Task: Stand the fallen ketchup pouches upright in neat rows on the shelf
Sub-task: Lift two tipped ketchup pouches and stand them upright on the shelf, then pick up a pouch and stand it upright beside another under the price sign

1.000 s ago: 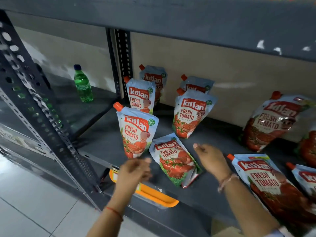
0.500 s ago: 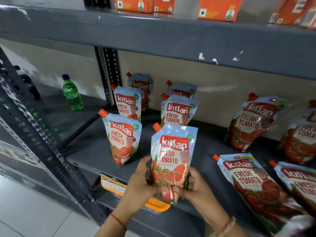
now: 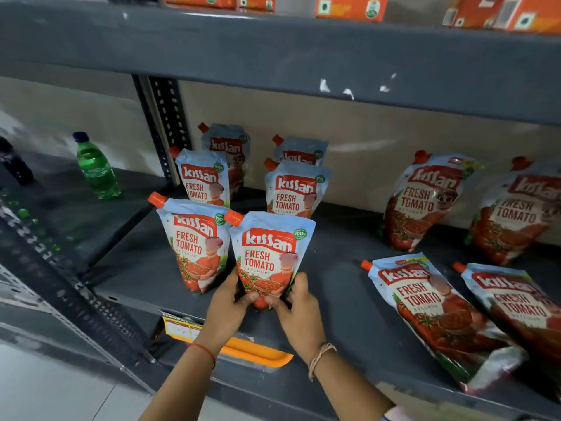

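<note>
While both hands grip it, pouch reads "Kissan Fresh Tomato Ketchup".

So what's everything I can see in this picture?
Upright pouches: six, red and pale blue, two rows at shelf's left; the front right one is held.
Leaning pouches: two, red, against the back wall, right.
Flat pouches: two, red, front right.
Bottle: one, green, neighbouring shelf, left.
Boxes: several, orange, upper shelf.
Price tag: one, yellow-orange, shelf edge.
Shelf: grey.
Left hand, right hand: gripping the held pouch's base.
</note>
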Demonstrator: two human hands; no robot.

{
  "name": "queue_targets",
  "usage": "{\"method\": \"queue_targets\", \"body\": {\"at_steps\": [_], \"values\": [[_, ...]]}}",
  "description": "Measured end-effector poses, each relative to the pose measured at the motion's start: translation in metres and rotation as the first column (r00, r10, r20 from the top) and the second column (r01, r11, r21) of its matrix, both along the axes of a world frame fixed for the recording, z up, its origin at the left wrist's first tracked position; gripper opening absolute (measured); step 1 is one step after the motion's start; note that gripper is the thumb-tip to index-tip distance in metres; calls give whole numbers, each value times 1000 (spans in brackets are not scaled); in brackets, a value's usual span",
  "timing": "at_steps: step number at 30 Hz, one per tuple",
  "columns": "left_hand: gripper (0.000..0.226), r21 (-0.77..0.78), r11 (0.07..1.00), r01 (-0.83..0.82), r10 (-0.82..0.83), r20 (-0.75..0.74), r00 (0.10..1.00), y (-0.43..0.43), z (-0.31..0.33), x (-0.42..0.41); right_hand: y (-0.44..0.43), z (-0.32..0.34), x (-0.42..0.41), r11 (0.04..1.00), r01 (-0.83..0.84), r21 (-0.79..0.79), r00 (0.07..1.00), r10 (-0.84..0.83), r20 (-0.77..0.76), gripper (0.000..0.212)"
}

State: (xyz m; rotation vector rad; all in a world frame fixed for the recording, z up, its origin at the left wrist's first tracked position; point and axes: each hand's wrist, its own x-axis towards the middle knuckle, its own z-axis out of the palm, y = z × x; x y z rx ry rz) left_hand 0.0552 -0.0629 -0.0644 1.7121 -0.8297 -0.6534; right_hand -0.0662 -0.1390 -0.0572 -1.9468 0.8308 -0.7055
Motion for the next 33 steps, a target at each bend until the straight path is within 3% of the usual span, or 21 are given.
{"method": "queue_targets", "body": {"at_steps": [3, 4, 6, 8, 10, 11, 13, 14, 16, 18, 21, 24, 28, 30, 33], "values": [[61, -10, 999, -46, 46, 14, 999, 4, 2, -10, 9, 4, -18, 995, -1, 104, 998, -6, 65, 59], [59, -36, 992, -120, 121, 23, 992, 8, 3, -20, 12, 6, -31, 997, 26, 70, 996, -32, 79, 67], [49, -108, 934, -340, 352, 130, 927, 17, 4, -49, 10, 17, -68, 982, 127, -137, 989, -115, 92, 68], [42, -175, 863, -473, 505, 275, 818, 23, 5, -88, -10, 29, -116, 885, 291, -364, 956, -286, 69, 65], [37, -216, 883, -417, 463, 252, 850, 16, 11, -127, -39, 44, -163, 769, 404, -495, 886, -464, 2, 62], [32, -193, 917, -350, 384, 181, 905, 5, 14, -148, -56, 51, -186, 767, 403, -499, 860, -505, -80, 61], [15, -84, 976, -199, 195, -44, 980, -25, 23, -187, -80, 66, -215, 847, 296, -442, 810, -468, -354, 66], [8, -32, 993, -117, 109, -184, 977, -41, 27, -203, -87, 70, -223, 905, 216, -366, 785, -384, -485, 69], [17, 43, 998, 39, -18, -405, 914, -72, 38, -234, -101, 72, -240, 965, 141, -220, 784, -244, -570, 54], [25, 65, 994, 93, -49, -491, 870, -93, 47, -258, -115, 75, -250, 975, 191, -110, 802, -220, -555, 42], [22, 80, 995, 65, -11, -544, 839, -102, 52, -271, -124, 80, -255, 979, 177, 103, 822, -89, -562, 45], [51, 116, 982, 150, -46, -624, 780, -97, 47, -266, -125, 82, -265, 943, 125, 308, 892, 29, -451, 30], [67, 101, 942, 321, -166, -690, 704, -84, 45, -255, -119, 78, -287, 743, 47, 668, 946, 183, -270, 19], [86, 88, 900, 427, -284, -623, 729, -81, 47, -250, -113, 71, -293, 674, -12, 739, 952, 234, -198, 27], [100, 55, 878, 475, -389, -496, 777, -86, 54, -247, -112, 61, -297, 722, -66, 688, 984, 163, -77, 47]]}}
